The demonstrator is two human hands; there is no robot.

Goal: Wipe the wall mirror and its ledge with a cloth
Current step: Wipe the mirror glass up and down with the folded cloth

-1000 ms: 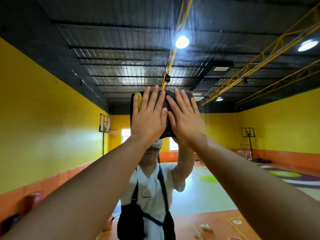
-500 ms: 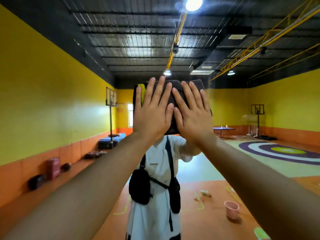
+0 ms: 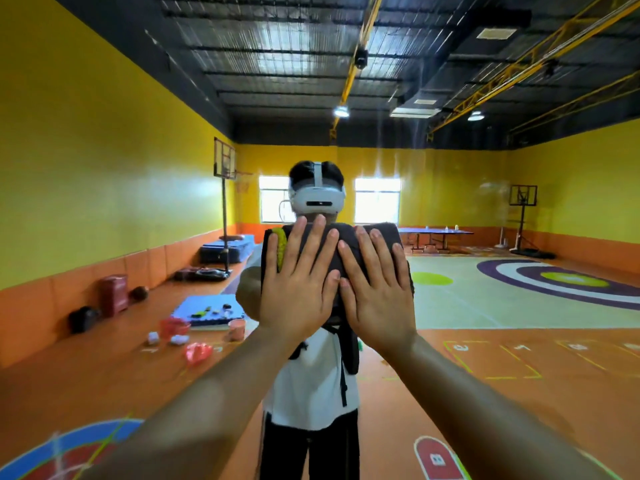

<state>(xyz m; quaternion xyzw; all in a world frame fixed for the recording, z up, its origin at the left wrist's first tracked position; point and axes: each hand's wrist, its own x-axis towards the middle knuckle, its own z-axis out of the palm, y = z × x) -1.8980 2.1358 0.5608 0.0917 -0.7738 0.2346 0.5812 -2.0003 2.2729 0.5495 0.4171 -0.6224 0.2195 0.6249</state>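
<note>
Left hand (image 3: 294, 296) and right hand (image 3: 377, 299), fingers (image 3: 312, 245) spread straight, press the cloth (image 3: 347, 231) against the mirror (image 3: 485, 209); even pressure and overlapping strokes should prevent streaks.

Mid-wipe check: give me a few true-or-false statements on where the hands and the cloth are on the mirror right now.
1. Both the left hand and the right hand press flat on the dark grey folded cloth. True.
2. The left hand's fingers curl round the cloth. False: they lie straight and spread on it.
3. A yellow-green strip shows at the cloth's left edge. True.
4. The cloth lies on the ledge. False: it is held up against the glass of the wall mirror.
5. The hands are far apart. False: they sit side by side, thumbs meeting.
</note>
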